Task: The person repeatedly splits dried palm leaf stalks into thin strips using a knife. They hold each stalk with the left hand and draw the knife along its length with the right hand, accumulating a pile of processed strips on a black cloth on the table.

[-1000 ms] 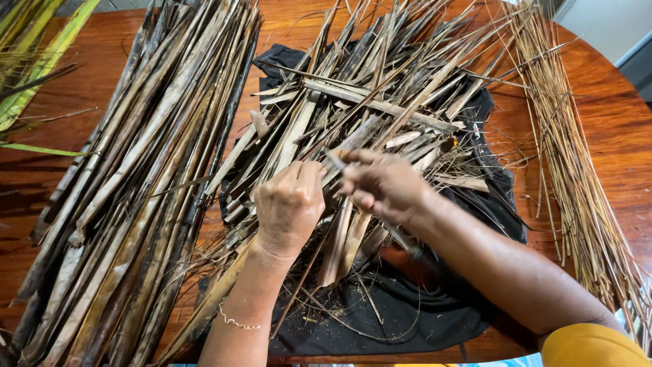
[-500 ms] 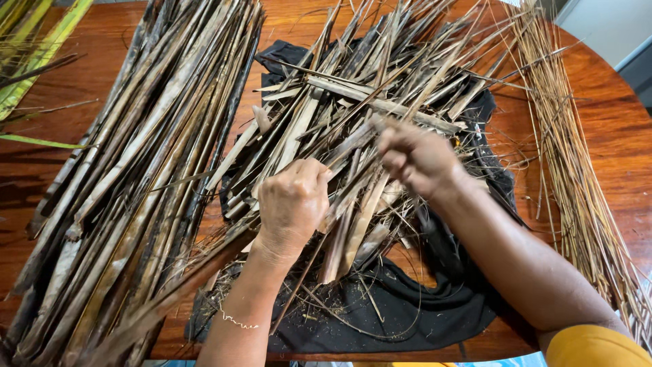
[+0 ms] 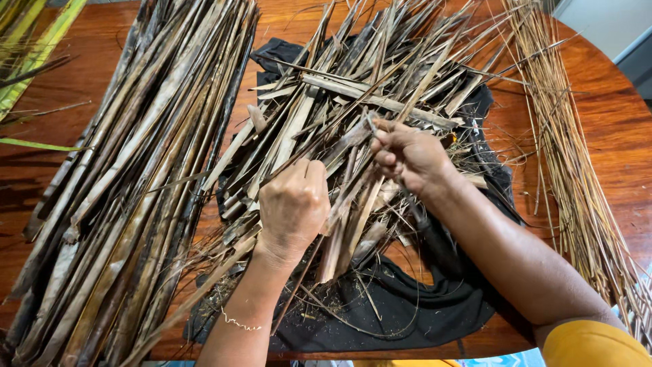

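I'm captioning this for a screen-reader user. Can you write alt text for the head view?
Two bare hands work at a pile of dried palm-leaf strips on a black cloth: the left hand grips strips in a fist and the right hand pinches a thin one. Sorted bundles lie either side on a wooden table.

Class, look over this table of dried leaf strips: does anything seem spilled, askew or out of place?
Yes. The middle pile lies criss-crossed on a rumpled black cloth, unlike the neat left bundle. Crumbs and broken bits litter the cloth near the left hand. The right hand pinches one strip.
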